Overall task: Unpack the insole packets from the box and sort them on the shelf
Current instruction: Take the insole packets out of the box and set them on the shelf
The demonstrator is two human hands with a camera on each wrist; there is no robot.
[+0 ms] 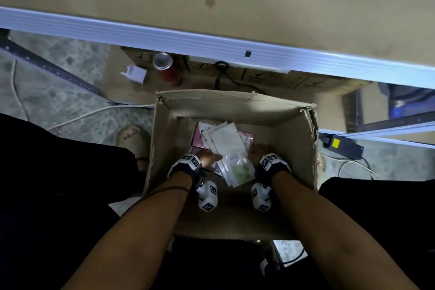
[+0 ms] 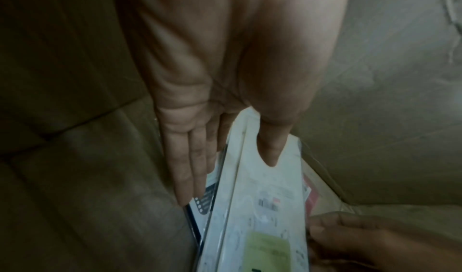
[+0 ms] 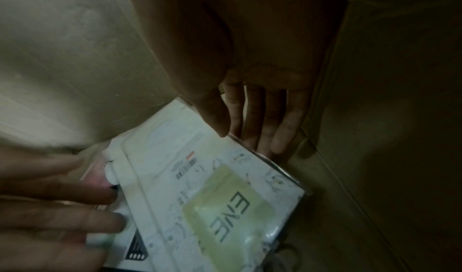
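Observation:
An open cardboard box (image 1: 235,99) stands on the floor between my legs. A stack of white insole packets (image 1: 226,146) lies slanted on its bottom, over pink packets (image 1: 200,136). The top packet (image 3: 200,177) carries a green label and a barcode. My left hand (image 1: 209,160) holds the stack's left edge. Its thumb lies on the top packet (image 2: 262,207) and its straight fingers (image 2: 190,167) run under the edge. My right hand (image 1: 257,150) grips the opposite edge, with its thumb (image 3: 217,118) on top and its fingers (image 3: 277,134) down behind the stack against the box wall.
A tan shelf board with a white metal front rail (image 1: 211,47) runs across above the box. Under it stand a red can (image 1: 167,68), a white plug adapter (image 1: 135,74) and flat cartons. A foot in a sandal (image 1: 131,139) and cables lie left; a black power brick (image 1: 339,143) lies right.

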